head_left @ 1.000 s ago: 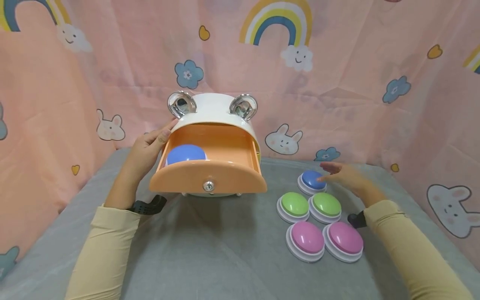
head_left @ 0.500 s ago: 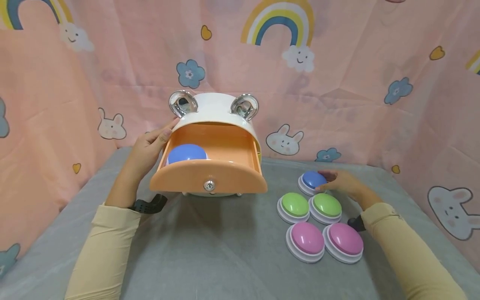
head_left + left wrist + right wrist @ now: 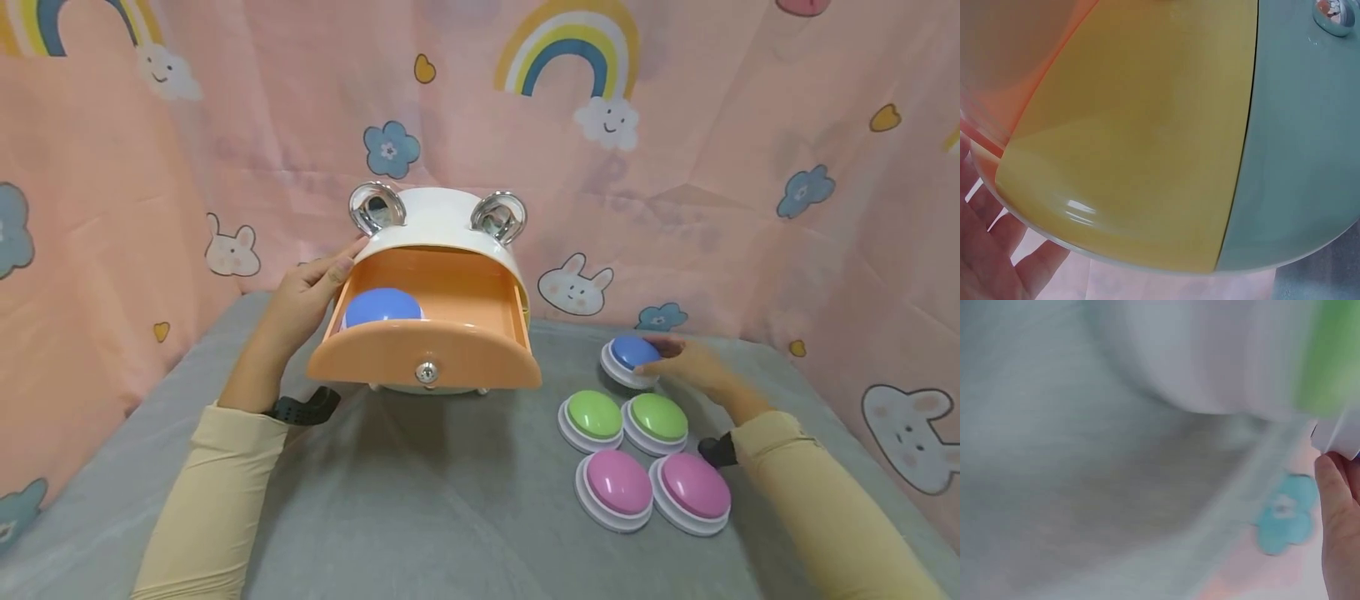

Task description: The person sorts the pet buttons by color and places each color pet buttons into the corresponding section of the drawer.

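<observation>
A white, rounded chest with two silver ring ears [image 3: 435, 215] stands at the centre-left in the head view. Its orange drawer [image 3: 424, 357] is pulled out and contains a blue push button [image 3: 383, 307] on the left. My left hand [image 3: 306, 302] rests against the chest's left side, fingers extended; in the left wrist view they lie along the rim beside its yellow drawer front [image 3: 1129, 144]. On the right, my right hand [image 3: 696, 369] holds another blue push button [image 3: 628, 360] by its right edge. That button is tilted, its white base partly raised.
Two green push buttons [image 3: 657, 418] sit in front of the right hand, with two pink push buttons [image 3: 618, 483] nearer me. A grey cloth [image 3: 420, 508] covers the table. Behind it hangs a pink patterned curtain [image 3: 465, 142].
My right hand has closed in on the right-hand blue button, taken hold of it and tilted it up slightly. The left hand keeps its place on the chest; the view has shifted a little.
</observation>
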Demonstrator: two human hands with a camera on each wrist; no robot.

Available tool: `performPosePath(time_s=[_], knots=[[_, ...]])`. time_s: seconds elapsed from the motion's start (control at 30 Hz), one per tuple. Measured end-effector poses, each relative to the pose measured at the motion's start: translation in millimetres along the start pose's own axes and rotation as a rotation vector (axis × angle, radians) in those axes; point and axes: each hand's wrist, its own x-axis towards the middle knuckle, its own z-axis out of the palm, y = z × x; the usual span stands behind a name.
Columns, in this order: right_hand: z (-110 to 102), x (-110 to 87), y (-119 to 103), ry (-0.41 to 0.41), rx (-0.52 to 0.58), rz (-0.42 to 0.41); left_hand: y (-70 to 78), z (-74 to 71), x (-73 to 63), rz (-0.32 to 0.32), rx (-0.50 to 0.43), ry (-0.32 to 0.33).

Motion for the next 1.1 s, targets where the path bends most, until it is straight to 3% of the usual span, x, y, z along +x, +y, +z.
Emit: performPosePath(time_s=[0.23, 0.5, 0.83, 1.1], knots=[[-20, -16.3, -46, 0.048, 0.039, -0.080, 0.7, 1.7, -0.8, 0.011, -0.019, 0.002], [-20, -39.1, -114, 0.082, 0.048, -0.198, 0.4, 1.5, -0.5, 0.003, -0.013, 0.016], [-20, -51.8, -176, 0.062, 0.042, -0.197, 1.8, 0.9, -1.9, 0.015, -0.016, 0.004], [-12, -57.7, -209, 0.034, 0.003, -0.215, 0.0, 1.9, 0.0, 0.006, -0.014, 0.003]])
